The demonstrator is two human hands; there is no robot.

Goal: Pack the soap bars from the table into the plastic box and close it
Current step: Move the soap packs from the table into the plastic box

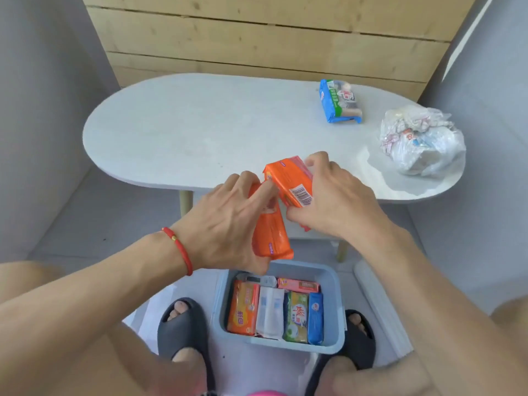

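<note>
— Where do things lie?
— A blue wrapped soap bar (340, 102) lies near the far right edge of the white oval table (183, 130); a crumpled clear plastic bag (423, 141) sits at its right end.
— And the box?
— The blue plastic box (334, 298) stands on the floor before the table's near edge, with wrapped bars side by side inside.
</note>
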